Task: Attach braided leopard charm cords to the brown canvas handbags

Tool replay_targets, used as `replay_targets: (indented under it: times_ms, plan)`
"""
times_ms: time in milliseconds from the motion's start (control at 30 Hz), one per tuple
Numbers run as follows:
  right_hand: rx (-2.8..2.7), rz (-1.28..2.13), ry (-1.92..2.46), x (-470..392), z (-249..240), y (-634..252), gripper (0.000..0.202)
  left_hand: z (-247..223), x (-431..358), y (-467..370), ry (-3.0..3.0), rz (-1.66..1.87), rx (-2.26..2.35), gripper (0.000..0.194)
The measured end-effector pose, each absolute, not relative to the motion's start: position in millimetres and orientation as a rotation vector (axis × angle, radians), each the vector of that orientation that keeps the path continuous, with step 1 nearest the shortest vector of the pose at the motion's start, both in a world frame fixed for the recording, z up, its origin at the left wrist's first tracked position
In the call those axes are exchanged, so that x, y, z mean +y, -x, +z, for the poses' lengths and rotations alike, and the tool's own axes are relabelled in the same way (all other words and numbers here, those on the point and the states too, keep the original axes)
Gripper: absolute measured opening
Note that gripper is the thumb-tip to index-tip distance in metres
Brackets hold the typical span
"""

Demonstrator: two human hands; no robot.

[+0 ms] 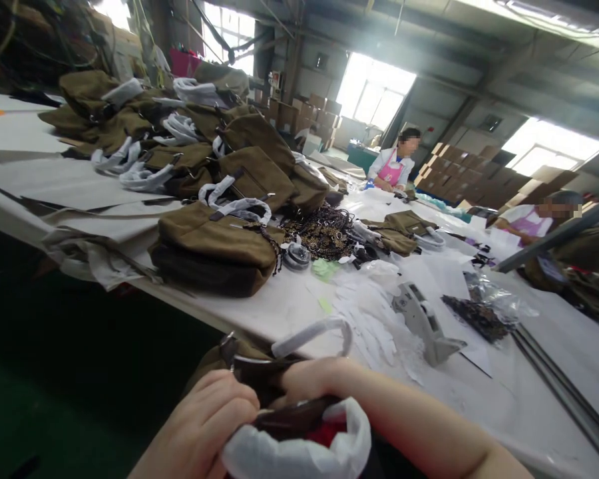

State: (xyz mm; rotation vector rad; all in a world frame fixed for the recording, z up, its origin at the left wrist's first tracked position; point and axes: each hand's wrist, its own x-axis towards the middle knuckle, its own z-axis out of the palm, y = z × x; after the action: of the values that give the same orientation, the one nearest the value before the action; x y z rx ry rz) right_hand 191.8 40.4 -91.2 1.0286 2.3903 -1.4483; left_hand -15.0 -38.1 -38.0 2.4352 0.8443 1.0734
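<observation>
A bag [292, 418] is at the near edge of a table [274, 313], the right hand [304, 379] partly in its opening. Beyond, a pile of bags [254, 136] lies left, cords [319, 236] beside it, a device [424, 326] farther right and nearer. Boxes [472, 176] stand behind the table.

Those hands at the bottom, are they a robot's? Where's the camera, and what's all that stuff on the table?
No robot here! They're a person's bare hands, and the camera sits on that person's head, looking forward and down. The left hand grips the edge of a bag with white-wrapped handles. The right hand is at its opening, fingers partly hidden.

On the white table are a pile of brown bags, a tangle of dark cords and a grey tool, maybe a tape dispenser. Farther back, two other people are at tables too.
</observation>
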Motion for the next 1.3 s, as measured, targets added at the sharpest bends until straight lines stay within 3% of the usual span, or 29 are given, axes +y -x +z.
replay_targets:
  times_ms: [100,267,400,500,600,700,800,900,1033,1167,1300]
  plan:
    - [2.324,-1.46,-0.861,52,-49,-192,0.041,-41,-42,28,-2.374,1.223,1.114,0.013]
    - [2.627,-1.295,-1.141,87,1,-212,0.02,-59,-10,30,-2.096,1.177,1.596,0.02]
    - [2.53,-0.73,-1.979,139,-10,-242,0.023,-89,45,21,-1.904,0.859,1.792,0.022]
    - [2.355,-0.485,-2.249,183,-31,-263,0.026,-106,67,17,-1.892,0.707,1.853,0.022]
    - [2.227,-0.332,-2.37,222,-48,-279,0.035,-111,63,18,-2.02,0.849,1.864,0.035]
    - [2.14,-0.249,-2.409,253,-56,-288,0.036,-114,40,18,-2.206,1.128,1.938,0.063]
    - [2.084,-0.225,-2.384,275,-62,-288,0.035,-125,7,11,-2.548,1.152,1.661,0.075]
    - [2.044,-0.211,-2.347,282,-66,-286,0.032,-140,-20,-3,-2.818,0.939,1.253,0.077]
    - [2.096,-0.13,-2.346,273,-56,-284,0.026,-144,-29,-13,-2.773,0.699,1.282,0.086]
    - [2.265,-0.065,-2.36,240,-26,-287,0.028,-133,-20,-14,-2.66,0.693,1.19,0.08]
    - [2.447,-0.196,-2.335,159,4,-288,0.042,-108,-15,-13,-2.467,0.869,1.175,0.062]
